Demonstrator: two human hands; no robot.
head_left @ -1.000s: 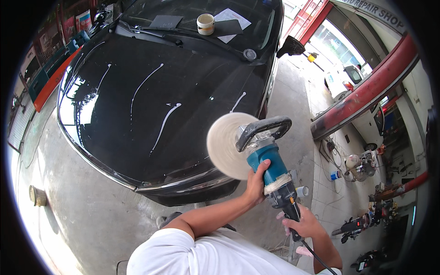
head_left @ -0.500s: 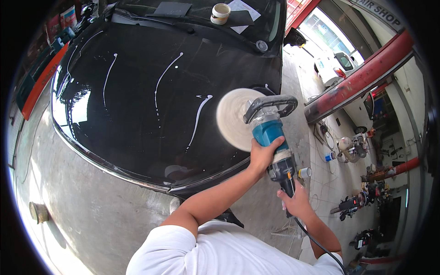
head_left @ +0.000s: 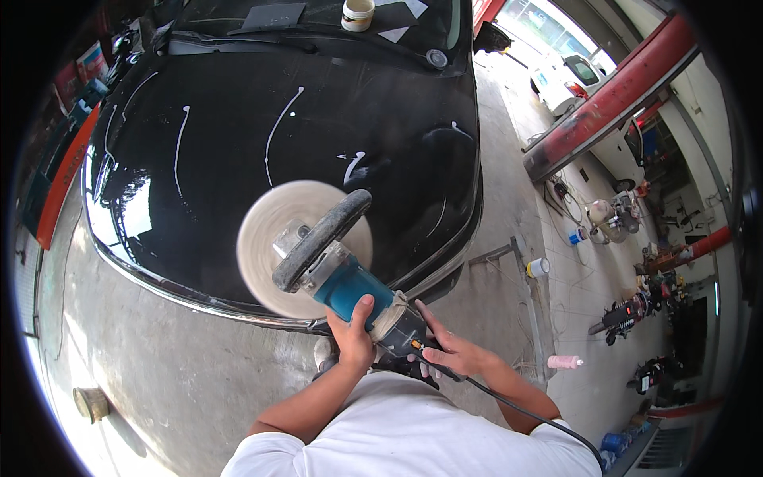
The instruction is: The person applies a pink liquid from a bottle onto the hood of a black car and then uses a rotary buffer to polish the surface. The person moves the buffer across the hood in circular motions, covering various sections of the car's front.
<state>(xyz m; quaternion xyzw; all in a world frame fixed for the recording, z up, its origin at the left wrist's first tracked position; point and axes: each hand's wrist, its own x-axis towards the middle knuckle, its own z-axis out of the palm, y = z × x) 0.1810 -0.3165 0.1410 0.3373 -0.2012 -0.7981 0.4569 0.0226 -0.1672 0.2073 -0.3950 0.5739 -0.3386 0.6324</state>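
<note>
A teal and black car polisher (head_left: 350, 290) is held low over the near edge of a glossy black car hood (head_left: 214, 151). Its round off-white pad (head_left: 258, 246) is blurred as if spinning, and covers part of the hood's front rim. My left hand (head_left: 354, 338) grips the teal body from the left. At the rear, my right hand (head_left: 457, 354) is around the black handle, some fingers hidden beneath it. A black cord (head_left: 520, 412) trails from the handle past my right arm. Several white polish streaks (head_left: 278, 131) lie on the hood, the one beside the pad partly smeared.
An open white tub (head_left: 358, 14) stands on the windshield among dark sheets. A red post (head_left: 604, 103) rises at right. On the floor are a metal frame (head_left: 520, 294), a can (head_left: 538, 267), a pink bottle (head_left: 564, 362) and, at left, a tan cylinder (head_left: 91, 404).
The polisher has swung from the hood's right side leftward and nearer to me, both hands still on it. The streak on the right has become shorter and smeared.
</note>
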